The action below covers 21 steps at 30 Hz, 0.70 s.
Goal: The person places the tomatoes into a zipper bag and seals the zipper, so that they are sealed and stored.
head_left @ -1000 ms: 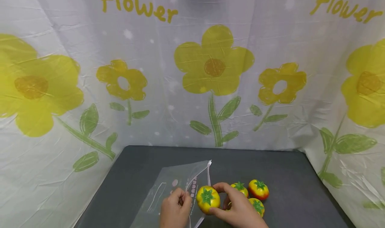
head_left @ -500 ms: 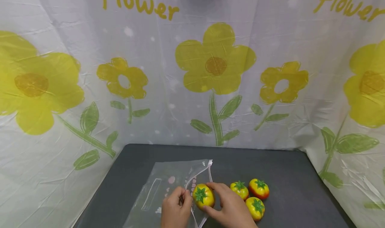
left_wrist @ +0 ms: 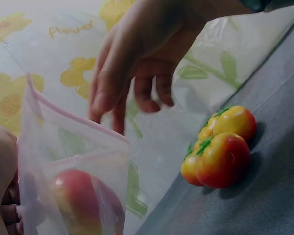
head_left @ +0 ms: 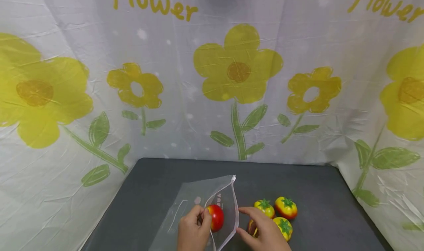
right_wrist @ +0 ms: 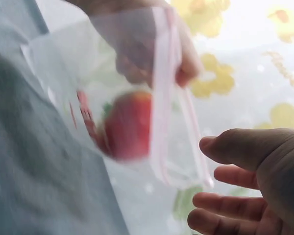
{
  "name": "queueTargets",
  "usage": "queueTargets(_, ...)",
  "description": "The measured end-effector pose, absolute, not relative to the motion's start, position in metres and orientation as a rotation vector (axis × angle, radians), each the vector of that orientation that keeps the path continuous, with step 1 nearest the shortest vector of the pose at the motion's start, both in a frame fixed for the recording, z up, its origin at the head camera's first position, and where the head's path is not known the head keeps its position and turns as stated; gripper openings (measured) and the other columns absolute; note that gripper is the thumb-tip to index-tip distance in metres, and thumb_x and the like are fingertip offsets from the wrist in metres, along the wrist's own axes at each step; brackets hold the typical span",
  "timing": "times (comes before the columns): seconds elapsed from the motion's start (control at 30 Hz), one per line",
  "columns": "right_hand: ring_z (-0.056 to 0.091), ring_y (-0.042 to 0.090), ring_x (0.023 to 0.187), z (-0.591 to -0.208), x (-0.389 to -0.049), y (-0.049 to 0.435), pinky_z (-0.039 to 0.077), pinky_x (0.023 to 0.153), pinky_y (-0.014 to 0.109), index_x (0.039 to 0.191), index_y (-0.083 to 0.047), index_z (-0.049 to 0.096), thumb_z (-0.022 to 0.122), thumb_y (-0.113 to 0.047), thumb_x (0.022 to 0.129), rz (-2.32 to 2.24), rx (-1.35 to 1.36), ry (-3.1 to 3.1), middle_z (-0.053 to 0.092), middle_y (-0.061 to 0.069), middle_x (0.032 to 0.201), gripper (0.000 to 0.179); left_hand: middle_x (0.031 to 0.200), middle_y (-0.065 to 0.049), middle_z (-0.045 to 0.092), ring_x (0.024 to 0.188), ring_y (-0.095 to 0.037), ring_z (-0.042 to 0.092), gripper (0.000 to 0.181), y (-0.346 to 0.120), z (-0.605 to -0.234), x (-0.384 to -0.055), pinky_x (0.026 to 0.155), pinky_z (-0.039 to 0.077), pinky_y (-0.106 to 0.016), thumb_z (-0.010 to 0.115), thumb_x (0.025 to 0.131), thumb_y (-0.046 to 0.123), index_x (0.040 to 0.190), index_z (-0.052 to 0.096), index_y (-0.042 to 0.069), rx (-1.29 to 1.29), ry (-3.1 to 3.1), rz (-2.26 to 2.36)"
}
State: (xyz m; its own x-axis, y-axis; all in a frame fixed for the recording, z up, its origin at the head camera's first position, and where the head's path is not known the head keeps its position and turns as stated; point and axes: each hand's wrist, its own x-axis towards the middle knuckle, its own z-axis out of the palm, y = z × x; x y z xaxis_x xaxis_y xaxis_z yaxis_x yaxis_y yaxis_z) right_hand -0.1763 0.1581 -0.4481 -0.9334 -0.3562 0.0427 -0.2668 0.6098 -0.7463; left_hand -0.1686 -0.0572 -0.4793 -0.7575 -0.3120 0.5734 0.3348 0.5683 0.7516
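A dark grey, flat-topped counter [head_left: 318, 192] with rounded far corners carries a close cluster of glossy, round, yellow-and-red tomato-like fruits [head_left: 286, 208] with green star-shaped leaf tops: three plainly visible, leaves upward, and a partly hidden fourth [head_left: 253, 229] beside them. Their sides sit very close, right of the counter's middle.

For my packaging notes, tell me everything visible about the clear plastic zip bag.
The clear plastic zip bag looks thin, with pink printed marks, a whitish zip strip and a white slider at the strip's far end. Over the dark grey table, its mouth gapes toward the right hand; whether that touches it is unclear. The left hand pinches the mouth's other edge. A glossy red-and-yellow tomato-shaped fruit sits inside.
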Motion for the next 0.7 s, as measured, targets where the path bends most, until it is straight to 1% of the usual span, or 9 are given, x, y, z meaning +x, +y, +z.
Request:
queueTargets(0.1, 0.054, 0.005, 0.072, -0.450, -0.172, 0.178, 0.053, 0.064, 0.027, 0.129, -0.011, 0.065, 0.081, -0.034, 0.088, -1.239, -0.500, 2.807, 0.065, 0.008, 0.122, 0.049, 0.056, 0.021, 0.035, 0.048, 0.005, 0.030, 0.037, -0.056, -0.479, -0.169, 0.041, 0.027, -0.015, 0.070, 0.078, -0.003, 0.065, 0.048, 0.023, -0.005, -2.121, -1.204)
queueTargets(0.17, 0.051, 0.002, 0.069, -0.454, -0.170, 0.190, 0.052, 0.062, 0.027, 0.126, -0.012, 0.066, 0.083, -0.029, 0.086, -1.228, -0.468, 2.892, 0.066, 0.006, 0.118, 0.047, 0.056, 0.020, 0.036, 0.048, 0.004, 0.031, 0.037, -0.055, -0.479, -0.170, 0.041, 0.027, -0.015, 0.071, 0.079, -0.002, 0.065, 0.048, 0.023, 0.003, -2.129, -1.204)
queueTargets(0.27, 0.051, 0.002, 0.069, -0.461, -0.168, 0.206, 0.051, 0.061, 0.027, 0.124, -0.013, 0.068, 0.085, -0.027, 0.083, -1.149, -0.298, 3.001, 0.066, 0.003, 0.117, 0.046, 0.056, 0.019, 0.036, 0.048, 0.004, 0.031, 0.037, -0.054, -0.480, -0.170, 0.041, 0.028, -0.015, 0.071, 0.079, -0.002, 0.065, 0.048, 0.023, 0.010, -2.139, -1.200)
queueTargets(0.33, 0.054, 0.005, 0.072, -0.464, -0.169, 0.216, 0.050, 0.062, 0.029, 0.124, -0.014, 0.069, 0.086, -0.027, 0.083, -1.067, -0.173, 3.030, 0.066, 0.003, 0.118, 0.047, 0.056, 0.020, 0.036, 0.048, 0.004, 0.031, 0.037, -0.053, -0.481, -0.170, 0.041, 0.027, -0.015, 0.071, 0.078, -0.002, 0.064, 0.047, 0.022, 0.015, -2.146, -1.194)
queueTargets(0.4, 0.057, 0.009, 0.075, -0.466, -0.171, 0.227, 0.050, 0.063, 0.031, 0.126, -0.014, 0.068, 0.085, -0.029, 0.083, -0.983, -0.054, 3.017, 0.065, 0.004, 0.120, 0.049, 0.056, 0.020, 0.035, 0.047, 0.005, 0.030, 0.037, -0.053, -0.481, -0.169, 0.041, 0.027, -0.015, 0.071, 0.078, -0.003, 0.064, 0.047, 0.022, 0.021, -2.146, -1.191)
queueTargets(0.5, 0.061, 0.016, 0.079, -0.472, -0.176, 0.243, 0.052, 0.064, 0.036, 0.127, -0.009, 0.067, 0.085, -0.030, 0.082, -0.913, 0.023, 2.977, 0.064, 0.009, 0.119, 0.053, 0.055, 0.020, 0.035, 0.048, 0.005, 0.030, 0.038, -0.051, -0.483, -0.169, 0.041, 0.027, -0.015, 0.072, 0.078, -0.002, 0.064, 0.047, 0.022, 0.029, -2.143, -1.196)
queueTargets(0.6, 0.064, 0.021, 0.082, -0.481, -0.182, 0.256, 0.055, 0.066, 0.041, 0.128, -0.004, 0.065, 0.086, -0.038, 0.081, -0.874, 0.083, 2.909, 0.062, 0.016, 0.118, 0.062, 0.055, 0.021, 0.034, 0.048, 0.005, 0.030, 0.038, -0.051, -0.483, -0.169, 0.041, 0.026, -0.015, 0.072, 0.078, -0.002, 0.064, 0.047, 0.023, 0.032, -2.134, -1.197)
queueTargets(0.7, 0.063, 0.024, 0.084, -0.493, -0.187, 0.265, 0.053, 0.067, 0.044, 0.132, 0.000, 0.061, 0.085, -0.047, 0.080, -0.855, 0.118, 2.814, 0.061, 0.021, 0.119, 0.074, 0.055, 0.021, 0.033, 0.047, 0.006, 0.029, 0.038, -0.051, -0.484, -0.169, 0.041, 0.025, -0.015, 0.071, 0.076, -0.003, 0.064, 0.047, 0.023, 0.023, -2.120, -1.195)
